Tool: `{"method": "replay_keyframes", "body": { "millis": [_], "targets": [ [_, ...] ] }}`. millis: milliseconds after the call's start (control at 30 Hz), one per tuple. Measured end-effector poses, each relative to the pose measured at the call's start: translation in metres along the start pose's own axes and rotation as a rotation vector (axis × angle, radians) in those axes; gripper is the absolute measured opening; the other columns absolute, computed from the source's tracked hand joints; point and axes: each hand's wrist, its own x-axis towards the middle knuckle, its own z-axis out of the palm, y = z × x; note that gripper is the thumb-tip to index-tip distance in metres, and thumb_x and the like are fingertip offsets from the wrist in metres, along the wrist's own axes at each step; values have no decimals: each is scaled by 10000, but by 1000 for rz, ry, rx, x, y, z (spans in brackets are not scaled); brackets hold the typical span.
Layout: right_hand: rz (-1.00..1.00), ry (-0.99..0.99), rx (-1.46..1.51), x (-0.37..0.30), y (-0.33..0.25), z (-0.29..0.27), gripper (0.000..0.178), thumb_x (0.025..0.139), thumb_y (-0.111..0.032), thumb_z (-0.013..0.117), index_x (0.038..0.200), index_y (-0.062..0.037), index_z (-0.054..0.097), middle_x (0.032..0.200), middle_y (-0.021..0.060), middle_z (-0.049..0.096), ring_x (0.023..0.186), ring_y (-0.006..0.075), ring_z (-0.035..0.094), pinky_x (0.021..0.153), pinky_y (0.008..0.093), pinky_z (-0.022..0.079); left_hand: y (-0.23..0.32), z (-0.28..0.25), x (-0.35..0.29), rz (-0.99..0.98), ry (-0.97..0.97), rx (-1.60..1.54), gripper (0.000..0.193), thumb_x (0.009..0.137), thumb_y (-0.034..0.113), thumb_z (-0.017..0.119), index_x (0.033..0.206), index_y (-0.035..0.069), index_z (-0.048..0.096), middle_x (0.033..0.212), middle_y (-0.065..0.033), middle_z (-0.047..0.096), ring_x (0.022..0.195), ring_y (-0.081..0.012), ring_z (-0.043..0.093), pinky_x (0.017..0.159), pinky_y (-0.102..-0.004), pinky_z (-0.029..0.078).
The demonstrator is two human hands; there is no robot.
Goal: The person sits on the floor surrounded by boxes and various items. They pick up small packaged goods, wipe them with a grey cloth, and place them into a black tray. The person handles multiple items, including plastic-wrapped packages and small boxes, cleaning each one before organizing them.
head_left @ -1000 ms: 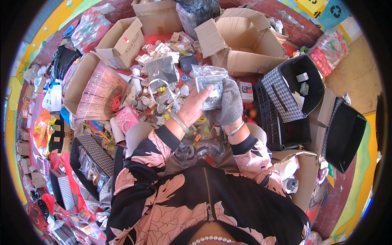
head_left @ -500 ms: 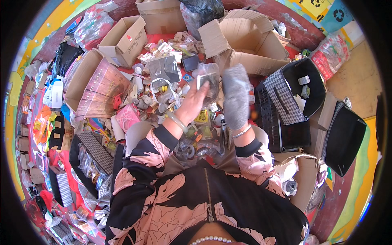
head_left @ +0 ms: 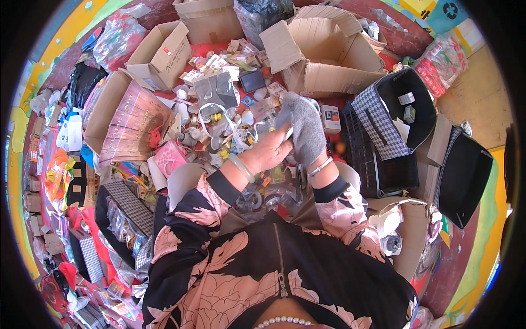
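My left hand [head_left: 269,149], bare and wearing a pale bangle at the wrist, is closed with its fingertips against my right hand. A see-through plastic package [head_left: 283,117] is between the hands, mostly hidden and blurred. My right hand [head_left: 308,130] is covered in a fuzzy grey glove, with a silver bangle below it. The grey covering hides its separate fingers. Both hands meet in front of my chest, above a pile of mixed small items. In that pile are a clear plastic bag [head_left: 215,89] with white handles, a dark square box [head_left: 252,80] and a pink package [head_left: 170,157].
An open cardboard box [head_left: 342,77] stands beyond my right hand. At the right are a black crate [head_left: 378,170] and a houndstooth-sided bin [head_left: 402,118] with small boxes inside. Pink pleated packaging [head_left: 137,123] and another houndstooth bin [head_left: 129,211] lie at the left.
My hands have come together: the gloved right hand has moved left against my left hand. The clear package, plainly seen in my left hand before, is now mostly covered. A small white box shows at right.
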Motion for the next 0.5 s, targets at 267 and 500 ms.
{"method": "replay_keyframes", "body": {
  "millis": [267,500],
  "targets": [
    [-127,-290,14,0,13,-35,531,704,-217,618,1171,-14,466,1152,189,497,1097,346,466,960,384,340,20,-19,-9,-178,-263,-582,373,913,129,465,1257,4,394,1114,-36,517,1005,-106,486,893,-258,379],
    [28,-136,266,17,-7,-63,383,708,-163,621,1035,3,512,971,127,571,902,277,549,805,335,419,31,-44,-13,-310,-81,-1215,415,887,102,485,1282,25,384,1173,-80,517,1071,-178,510,914,-333,404]
  ]
}}
